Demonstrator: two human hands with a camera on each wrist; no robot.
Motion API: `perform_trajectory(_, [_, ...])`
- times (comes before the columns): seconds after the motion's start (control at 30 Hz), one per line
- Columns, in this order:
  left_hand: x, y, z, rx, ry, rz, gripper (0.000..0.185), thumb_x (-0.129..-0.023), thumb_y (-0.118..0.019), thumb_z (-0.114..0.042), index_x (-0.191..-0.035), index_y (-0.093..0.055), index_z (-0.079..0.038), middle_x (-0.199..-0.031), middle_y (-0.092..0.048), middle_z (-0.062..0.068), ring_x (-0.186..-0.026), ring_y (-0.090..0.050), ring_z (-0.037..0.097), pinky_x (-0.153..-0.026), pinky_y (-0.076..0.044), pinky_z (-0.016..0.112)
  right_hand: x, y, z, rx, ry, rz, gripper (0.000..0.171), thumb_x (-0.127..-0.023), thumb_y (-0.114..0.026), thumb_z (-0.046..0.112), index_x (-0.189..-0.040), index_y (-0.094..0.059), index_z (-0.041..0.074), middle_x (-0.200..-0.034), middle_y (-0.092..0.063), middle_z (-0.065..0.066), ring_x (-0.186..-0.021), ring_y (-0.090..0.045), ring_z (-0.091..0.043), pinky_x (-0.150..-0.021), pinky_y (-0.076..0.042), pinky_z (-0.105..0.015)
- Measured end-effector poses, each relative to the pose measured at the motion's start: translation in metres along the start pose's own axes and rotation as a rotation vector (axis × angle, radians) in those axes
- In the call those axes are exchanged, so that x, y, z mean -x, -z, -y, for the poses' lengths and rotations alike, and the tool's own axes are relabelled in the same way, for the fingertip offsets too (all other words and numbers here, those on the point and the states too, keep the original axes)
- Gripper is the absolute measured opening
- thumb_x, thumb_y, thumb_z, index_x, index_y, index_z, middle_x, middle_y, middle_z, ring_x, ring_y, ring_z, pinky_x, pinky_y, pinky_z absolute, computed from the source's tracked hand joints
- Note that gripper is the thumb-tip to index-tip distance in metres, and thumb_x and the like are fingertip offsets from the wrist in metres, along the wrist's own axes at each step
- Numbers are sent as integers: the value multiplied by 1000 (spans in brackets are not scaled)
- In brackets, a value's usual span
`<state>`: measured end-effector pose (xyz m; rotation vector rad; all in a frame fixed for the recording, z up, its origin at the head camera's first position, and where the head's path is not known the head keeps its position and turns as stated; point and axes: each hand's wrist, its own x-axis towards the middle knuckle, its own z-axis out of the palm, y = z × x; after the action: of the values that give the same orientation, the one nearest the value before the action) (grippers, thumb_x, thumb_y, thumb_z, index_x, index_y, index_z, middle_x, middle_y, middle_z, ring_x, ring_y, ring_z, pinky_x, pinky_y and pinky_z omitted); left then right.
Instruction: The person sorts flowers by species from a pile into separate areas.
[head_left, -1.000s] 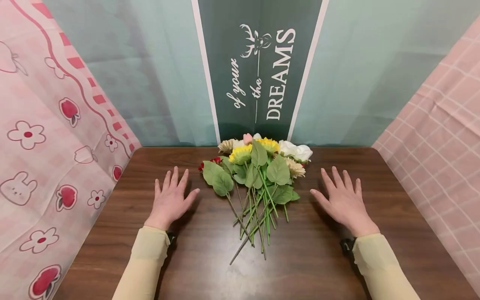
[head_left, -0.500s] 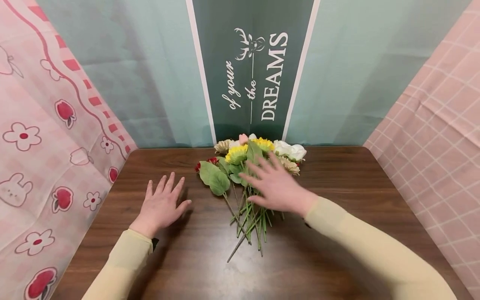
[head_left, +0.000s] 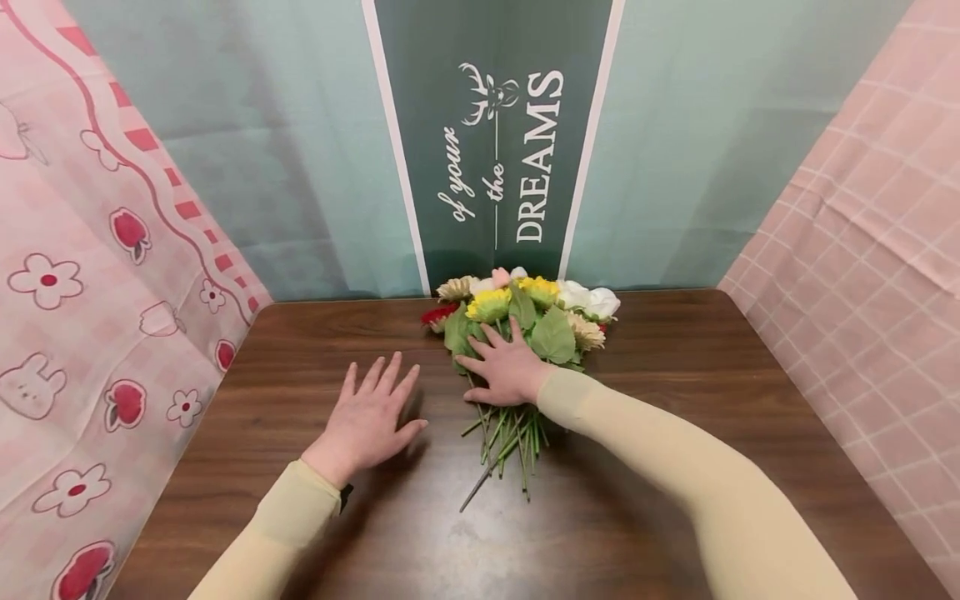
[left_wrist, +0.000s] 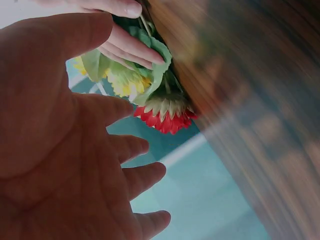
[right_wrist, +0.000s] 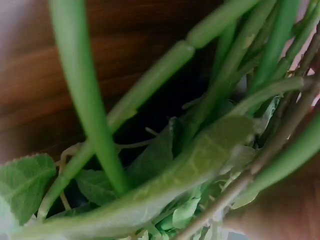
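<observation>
Table (head_left: 675,467) bearing a bunch of artificial flowers (head_left: 525,321). The right hand (head_left: 510,371) has crossed from the open wood onto the bunch, fingers spread flat over its stems; left hand (head_left: 367,421) has edged nearer, palm down, fingers apart.

right hand (head_left: 510,371) hides stems (head_left: 510,437), table (left_wrist: 250,100) blurred

Both hands (head_left: 442,396) flat, fingers spread
</observation>
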<state>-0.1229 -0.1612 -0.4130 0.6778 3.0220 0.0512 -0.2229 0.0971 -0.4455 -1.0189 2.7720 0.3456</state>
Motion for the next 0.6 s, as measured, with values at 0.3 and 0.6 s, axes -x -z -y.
perform_trajectory(0.3, [-21,5,-60,-2,-173,-16,84,-97,-56,-64,-163,-31,-19,-168,-20,15,-152,-23,37,-121,-11,65,58,-30,-67,-86,17,-43,75,-99,-40,72,-162,-33,31,-166,-30,-6,-155,-10,-37,-115,2,-74])
perform_trajectory(0.6, [-46,2,-106,-12,-274,0,83,-98,-54,-64,-164,-27,-22,-170,-17,12,-154,-21,33,-122,-8,62,132,-58,-145,-59,7,-91,70,-100,-52,62,-158,-42,23,-161,-39,-10,-153,-19,-40,-114,-8,-76])
